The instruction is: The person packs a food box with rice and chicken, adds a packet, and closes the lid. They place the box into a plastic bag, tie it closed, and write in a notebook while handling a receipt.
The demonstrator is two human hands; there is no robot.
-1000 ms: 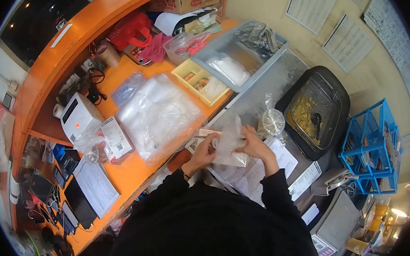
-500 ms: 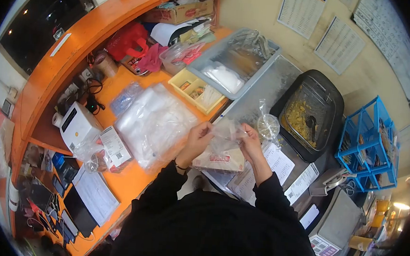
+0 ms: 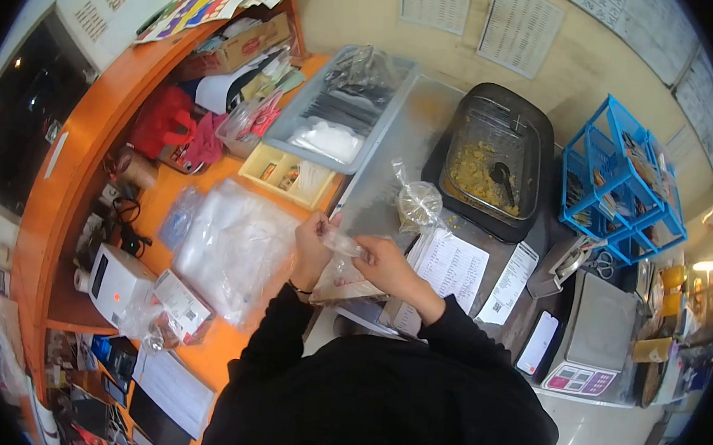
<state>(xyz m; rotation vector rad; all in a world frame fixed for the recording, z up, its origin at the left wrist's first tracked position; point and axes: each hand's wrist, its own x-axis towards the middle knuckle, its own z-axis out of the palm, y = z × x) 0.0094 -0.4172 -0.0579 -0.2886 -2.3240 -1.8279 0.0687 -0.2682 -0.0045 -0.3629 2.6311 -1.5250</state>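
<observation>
A small clear plastic bag (image 3: 341, 243) is stretched between my two hands. My left hand (image 3: 313, 246) grips one side of it with closed fingers. On its other side my right hand (image 3: 384, 262) pinches the plastic. Below them is a cardboard box (image 3: 344, 284), partly covered by my hands. To the right of my right hand stands a tied clear bag with greenish contents (image 3: 418, 204). A stack of clear plastic bags (image 3: 235, 247) lies on the orange counter, left of my left hand.
Beyond the tied bag is a black tray of yellow food (image 3: 472, 168) with a dark spoon. A grey bin (image 3: 393, 113), a cream divided box (image 3: 323, 189), blue racks (image 3: 615, 183), printed papers (image 3: 453, 264) and a scale (image 3: 602, 322) surround the work area.
The view has turned, so the surroundings sit differently in it. My hands have come closer together, and the plastic bag between them is now bunched narrower.
</observation>
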